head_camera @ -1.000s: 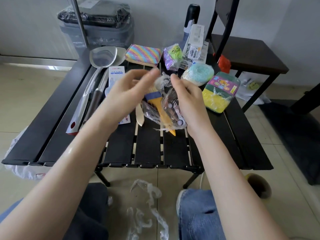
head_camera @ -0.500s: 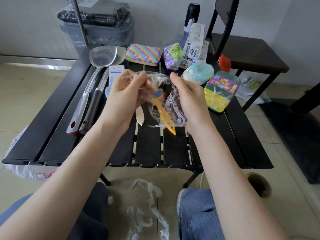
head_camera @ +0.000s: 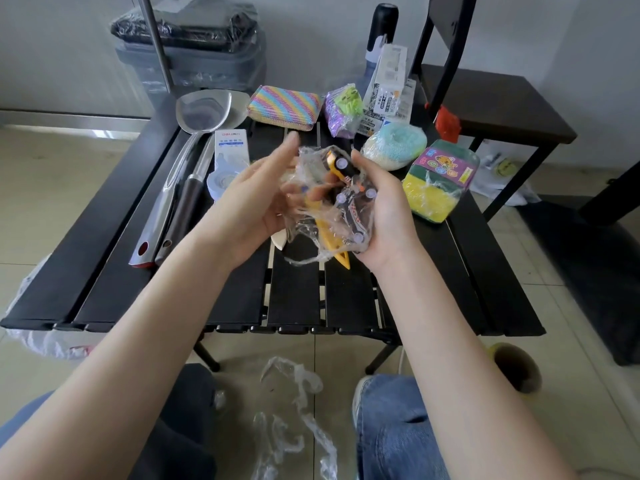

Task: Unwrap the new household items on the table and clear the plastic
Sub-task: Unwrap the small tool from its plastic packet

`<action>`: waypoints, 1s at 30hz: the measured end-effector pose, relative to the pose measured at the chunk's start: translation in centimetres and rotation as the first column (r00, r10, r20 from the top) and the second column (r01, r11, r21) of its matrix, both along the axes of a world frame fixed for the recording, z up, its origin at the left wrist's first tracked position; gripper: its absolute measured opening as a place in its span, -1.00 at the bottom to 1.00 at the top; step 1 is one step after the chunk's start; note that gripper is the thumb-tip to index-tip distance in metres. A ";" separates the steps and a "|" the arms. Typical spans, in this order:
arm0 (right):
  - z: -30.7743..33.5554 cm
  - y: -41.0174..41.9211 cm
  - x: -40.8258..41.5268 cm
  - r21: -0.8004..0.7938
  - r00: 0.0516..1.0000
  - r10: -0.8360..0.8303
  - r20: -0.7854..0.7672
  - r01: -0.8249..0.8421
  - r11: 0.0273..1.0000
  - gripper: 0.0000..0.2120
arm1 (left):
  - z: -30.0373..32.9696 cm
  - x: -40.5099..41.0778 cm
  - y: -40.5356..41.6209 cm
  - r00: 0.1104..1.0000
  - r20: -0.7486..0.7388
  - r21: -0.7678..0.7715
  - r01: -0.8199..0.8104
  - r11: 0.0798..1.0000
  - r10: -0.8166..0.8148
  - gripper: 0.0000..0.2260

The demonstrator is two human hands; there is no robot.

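Note:
Above the middle of the black slatted table (head_camera: pixel 298 299) I hold a bundle of small toy cars (head_camera: pixel 346 195) and a yellow tool, all wrapped in clear plastic film (head_camera: pixel 304 168). My right hand (head_camera: pixel 384 209) grips the bundle from the right, fingers curled round it. My left hand (head_camera: pixel 252 199) is on the bundle's left side, its fingers under the loose film and partly blurred. The yellow tip pokes out below the bundle.
On the table lie two metal spatulas (head_camera: pixel 180 174), a white tape pack (head_camera: pixel 228 157), a rainbow sponge (head_camera: pixel 284 105), a purple packet (head_camera: pixel 343 112), a blue scrubber (head_camera: pixel 394 147) and wrapped sponges (head_camera: pixel 440 178). Crumpled plastic (head_camera: pixel 294 410) lies on the floor between my knees. A chair (head_camera: pixel 491 98) stands at right.
The bundle has turned in my hands, so the toy cars now face up. My left hand dropped from the film's top to the bundle's left side, and the film has loosened.

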State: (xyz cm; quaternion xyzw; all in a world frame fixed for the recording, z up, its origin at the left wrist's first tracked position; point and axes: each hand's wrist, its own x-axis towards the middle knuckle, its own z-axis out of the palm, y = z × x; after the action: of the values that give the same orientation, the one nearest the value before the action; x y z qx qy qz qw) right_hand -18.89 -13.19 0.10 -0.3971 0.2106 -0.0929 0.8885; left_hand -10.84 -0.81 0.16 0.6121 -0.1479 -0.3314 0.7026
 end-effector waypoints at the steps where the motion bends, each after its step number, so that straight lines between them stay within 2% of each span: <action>1: -0.1 0.1 -0.1 -0.043 0.999 -0.003 -0.040 0.002 0.999 -0.64 | 0.1 -0.4 0.0 0.992 0.116 0.085 0.036 0.996 -0.046 -0.65; 3: -0.2 0.2 -0.1 -0.108 0.993 -0.024 -0.119 0.011 0.994 -0.62 | 0.2 -1.1 -0.1 0.951 0.306 0.187 -0.028 0.982 -0.031 -0.73; 5: -0.2 0.4 0.0 -0.153 0.984 -0.052 -0.169 0.026 0.988 -0.61 | 0.1 -1.3 -0.2 0.932 0.351 0.160 -0.156 0.975 0.092 -0.77; 7: -0.2 0.7 0.1 -0.176 0.980 -0.052 -0.191 0.018 0.984 -0.60 | 0.1 -1.3 -0.2 0.941 0.299 0.111 -0.199 0.974 0.158 -0.81; 10: -0.3 1.0 0.2 -0.229 0.974 -0.057 -0.219 0.006 0.973 -0.57 | 0.4 -1.5 -0.2 0.977 0.173 0.047 -0.138 0.989 0.128 -0.83; 14: 0.3 0.6 -0.1 -0.196 0.974 -0.013 -0.228 -0.032 0.980 -0.33 | 0.6 -1.5 -0.2 0.992 -0.043 -0.016 -0.123 0.992 0.122 -0.75; 16: 0.6 0.8 -0.3 -0.320 0.979 0.067 -0.191 -0.126 0.939 -0.41 | 0.8 -1.7 -0.4 0.987 -0.120 -0.059 -0.118 0.991 0.110 -0.71; 18: 0.7 1.2 -0.3 -0.493 0.977 0.064 -0.203 -0.159 0.856 -0.58 | 1.0 -1.9 -0.5 0.984 -0.162 -0.114 -0.098 0.989 0.079 -0.78; 21: 0.7 1.6 -0.3 -0.525 0.975 -0.048 -0.218 -0.076 0.848 -0.60 | 0.9 -2.1 -0.6 0.984 -0.174 -0.156 -0.061 0.986 0.034 -0.79; 23: 0.8 1.5 -0.2 -0.482 0.977 -0.079 -0.199 -0.027 0.876 -0.53 | 0.6 -2.1 -0.6 0.995 -0.093 -0.151 -0.058 0.987 0.044 -0.75; 26: 0.6 1.2 0.0 -0.389 0.985 -0.112 -0.132 0.052 0.920 -0.54 | 0.6 -2.3 -0.7 0.976 0.111 -0.104 -0.178 0.979 0.189 -0.78; 28: 0.5 0.6 0.1 -0.304 0.984 -0.145 -0.106 0.107 0.947 -0.59 | 0.6 -2.5 -0.7 0.880 0.411 -0.019 -0.255 0.967 0.240 -0.86; 30: 0.6 -0.1 0.2 -0.244 0.972 -0.180 -0.148 0.141 0.960 -0.60 | 0.4 -2.7 -0.7 0.766 0.627 0.076 -0.241 0.968 0.142 -0.87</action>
State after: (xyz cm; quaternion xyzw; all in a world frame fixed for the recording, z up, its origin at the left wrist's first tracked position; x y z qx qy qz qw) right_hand -18.72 -13.30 0.72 -0.4858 0.3044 -0.1548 0.8046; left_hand -13.54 -1.51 0.60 0.7500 -0.2802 -0.0501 0.5971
